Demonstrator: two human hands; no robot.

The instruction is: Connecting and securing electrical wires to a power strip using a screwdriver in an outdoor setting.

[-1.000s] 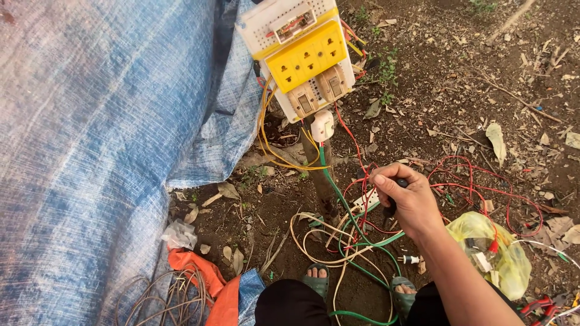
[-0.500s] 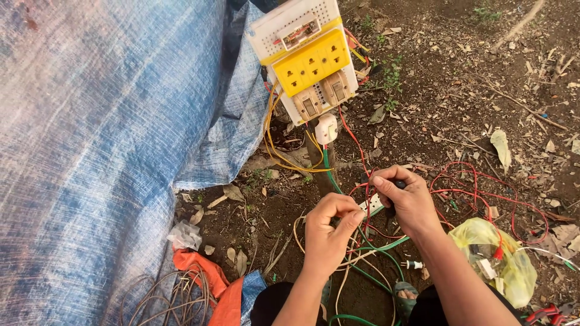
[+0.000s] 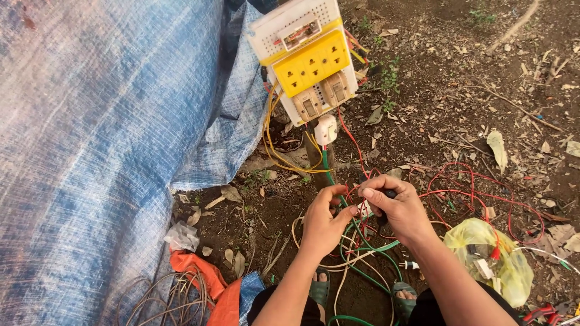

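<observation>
A second ago only the right hand (image 3: 396, 208) was at the wires; the left hand (image 3: 323, 220) has since come up from below and now meets it, fingertips nearly touching, just below the post (image 3: 317, 160). The view has also drifted a little, so the board (image 3: 305, 57) sits slightly lower and more central than before. With both hands now at one spot, the work looks to have gone from holding to fine handling of a wire end.

The right hand is clenched around a dark tool (image 3: 386, 196), its shape mostly hidden by the fingers. The left hand pinches something small beside the green wire (image 3: 356, 235); whether it grips that wire or another I cannot tell.

The board is white with a yellow socket panel, tilted, at the far middle, with yellow wires (image 3: 272, 151) looping from its left side and a white plug (image 3: 325, 128) hanging under it. Red wires (image 3: 477, 187) sprawl right over bare soil (image 3: 447, 102) strewn with dry leaves and twigs. A yellow bag (image 3: 492, 259) of small parts lies near right. A blue tarp (image 3: 103, 151) fills the left, with orange cloth (image 3: 208, 284) and a wire coil (image 3: 163, 299) at its near edge. This is outdoors, in daylight
</observation>
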